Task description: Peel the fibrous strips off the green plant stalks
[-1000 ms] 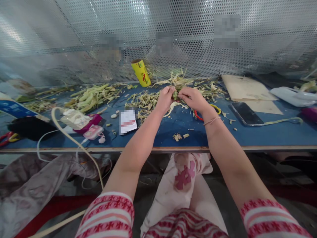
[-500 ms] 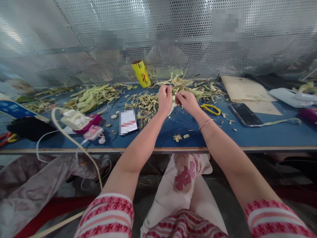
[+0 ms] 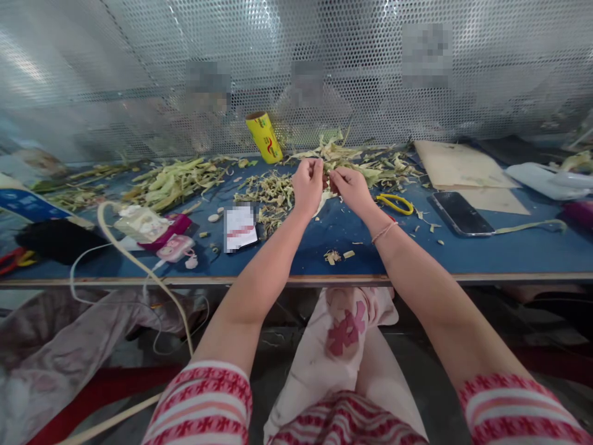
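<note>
My left hand (image 3: 308, 185) is closed in a pinch above the middle of the blue table. Facing it, my right hand (image 3: 348, 186) is also closed, thumb and fingertips pressed together. The fingertips nearly meet; what they pinch is too small to make out against the plant bits behind. Small curled pieces of dried plant (image 3: 273, 191) lie left of my left hand. Behind both hands spreads a heap of longer dry greenish-yellow strips (image 3: 370, 170). A pale strip (image 3: 327, 199) shows between my wrists. Beside my right wrist lies a yellow loop handle (image 3: 396, 204), the rest hidden by the arm.
A yellow cardboard tube (image 3: 265, 137) leans near the perforated metal wall (image 3: 347, 80). Left are a strip pile (image 3: 171, 182), a white packet (image 3: 239, 227), a pink case (image 3: 175, 246) and a cable (image 3: 139, 262). Right are a phone (image 3: 461, 213) and tan card sheets (image 3: 463, 164).
The fingertips of my right hand have tilted slightly, and the pale bit beside them no longer shows clearly. Both hands stay in nearly the same place, still pinched.
</note>
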`<state>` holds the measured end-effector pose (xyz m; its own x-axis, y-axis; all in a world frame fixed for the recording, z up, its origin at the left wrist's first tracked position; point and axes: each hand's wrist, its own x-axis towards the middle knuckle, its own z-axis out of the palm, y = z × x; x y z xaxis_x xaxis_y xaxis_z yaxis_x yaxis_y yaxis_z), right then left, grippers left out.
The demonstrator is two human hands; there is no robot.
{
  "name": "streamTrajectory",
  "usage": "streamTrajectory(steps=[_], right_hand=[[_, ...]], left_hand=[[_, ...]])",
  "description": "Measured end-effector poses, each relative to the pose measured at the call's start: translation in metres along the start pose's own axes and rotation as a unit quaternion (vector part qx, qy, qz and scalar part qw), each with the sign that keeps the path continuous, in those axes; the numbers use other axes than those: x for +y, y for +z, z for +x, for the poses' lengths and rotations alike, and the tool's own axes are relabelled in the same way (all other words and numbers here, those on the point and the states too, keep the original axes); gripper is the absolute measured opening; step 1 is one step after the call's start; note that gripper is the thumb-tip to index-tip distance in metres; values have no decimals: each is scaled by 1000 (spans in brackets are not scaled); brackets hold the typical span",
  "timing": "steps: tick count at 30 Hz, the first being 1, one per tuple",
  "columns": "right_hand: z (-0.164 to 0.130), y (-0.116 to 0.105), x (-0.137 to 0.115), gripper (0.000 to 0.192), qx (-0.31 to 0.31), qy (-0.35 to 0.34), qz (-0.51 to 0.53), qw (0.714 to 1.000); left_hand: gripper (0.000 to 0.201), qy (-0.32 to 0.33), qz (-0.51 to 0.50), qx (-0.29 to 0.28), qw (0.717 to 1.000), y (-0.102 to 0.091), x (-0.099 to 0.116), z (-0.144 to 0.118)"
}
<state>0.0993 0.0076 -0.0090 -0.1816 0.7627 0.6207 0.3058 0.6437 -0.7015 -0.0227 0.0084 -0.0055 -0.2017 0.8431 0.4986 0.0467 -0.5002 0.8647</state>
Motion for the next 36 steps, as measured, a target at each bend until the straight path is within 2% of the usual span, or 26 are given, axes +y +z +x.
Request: streamTrajectory(steps=[4, 9, 14, 20, 26, 29, 32, 36], right_hand=[[2, 0, 4, 56, 23, 16, 41, 999], [2, 3, 3, 57, 20, 38, 103, 994], [-1, 4, 0, 57, 28, 37, 119, 992], [-3, 5, 1, 56, 37, 27, 117, 992], [-3, 11, 7, 55, 48, 65, 169, 982], [-2, 10, 9, 55, 47, 60, 166, 983], [-2, 7, 8, 55, 41, 33, 116, 992], [-2, 4, 6, 54, 39, -1, 30, 999]], left_hand=[[24, -57, -74, -48, 994, 5, 0, 4], [14, -71, -140, -87, 984, 4, 3, 6], [12, -73, -149, -107, 980, 0, 10, 4], [17, -64, -144, -161, 974, -7, 9, 7], [20, -92, -115, -195, 970, -13, 5, 9], [17, -102, -131, -178, 970, -9, 5, 7], [11, -104, -153, -136, 973, 0, 4, 4], [30, -93, -137, -61, 984, 10, -4, 1]])
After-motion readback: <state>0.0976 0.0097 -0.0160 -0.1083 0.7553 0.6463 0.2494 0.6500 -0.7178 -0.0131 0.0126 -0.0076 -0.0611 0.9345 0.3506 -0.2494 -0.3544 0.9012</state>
